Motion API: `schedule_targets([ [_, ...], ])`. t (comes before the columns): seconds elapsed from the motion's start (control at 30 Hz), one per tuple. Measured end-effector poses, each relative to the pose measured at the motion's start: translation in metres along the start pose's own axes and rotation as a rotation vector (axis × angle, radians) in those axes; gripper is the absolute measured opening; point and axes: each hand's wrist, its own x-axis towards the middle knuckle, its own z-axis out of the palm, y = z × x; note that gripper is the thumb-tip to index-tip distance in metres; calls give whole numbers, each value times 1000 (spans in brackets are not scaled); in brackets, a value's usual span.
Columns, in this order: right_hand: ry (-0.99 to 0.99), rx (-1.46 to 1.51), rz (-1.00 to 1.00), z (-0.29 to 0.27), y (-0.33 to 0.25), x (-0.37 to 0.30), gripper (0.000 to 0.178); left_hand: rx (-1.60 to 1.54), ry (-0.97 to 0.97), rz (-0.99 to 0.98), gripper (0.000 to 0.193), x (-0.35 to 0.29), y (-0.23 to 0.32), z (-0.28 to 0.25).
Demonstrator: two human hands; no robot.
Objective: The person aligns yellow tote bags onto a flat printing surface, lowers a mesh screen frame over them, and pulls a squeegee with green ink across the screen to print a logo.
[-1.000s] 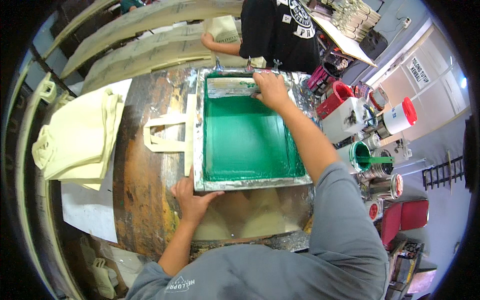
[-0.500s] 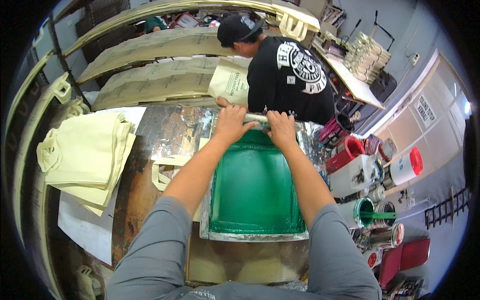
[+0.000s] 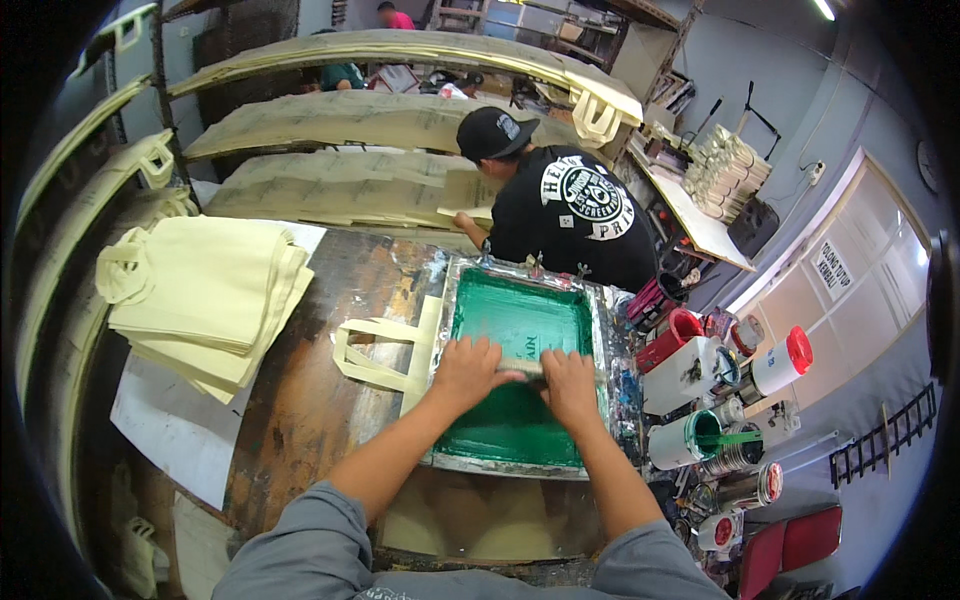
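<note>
A screen-printing frame (image 3: 500, 463) lies on the worktable before me, its mesh coated with green ink (image 3: 515, 435). My left hand (image 3: 465, 375) and my right hand (image 3: 568, 385) are both closed on a squeegee (image 3: 519, 368) set crosswise about halfway down the mesh. Above the squeegee, part of a printed design shows through the ink. The squeegee's blade is hidden. From under the frame's left side sticks out a pale yellow cloth bag (image 3: 424, 345), its looped handle lying on the table.
A stack of pale yellow bags (image 3: 200, 290) lies at the table's left. Beyond the table a person in a black shirt (image 3: 585, 205) handles a bag by racks of bags (image 3: 330, 120). Ink tubs (image 3: 675, 440) and cans crowd the right side, near a red chair (image 3: 790, 545).
My hands have drawn the squeegee from the frame's far end toward me, to mid-mesh. The person beyond has lowered the bag toward the rack. My view has tilted up.
</note>
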Motion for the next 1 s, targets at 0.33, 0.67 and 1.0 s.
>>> schedule_targets([
  [0.33,-12,101,-30,-35,-37,-87,58,-241,-203,-111,63,-63,43,-74],
  [0.67,85,155,-83,-33,-43,-123,39,-164,-419,-464,107,-184,11,-105],
  [1.0,206,204,28,-34,-70,-145,40,-309,-280,-510,85,-178,11,-112],
])
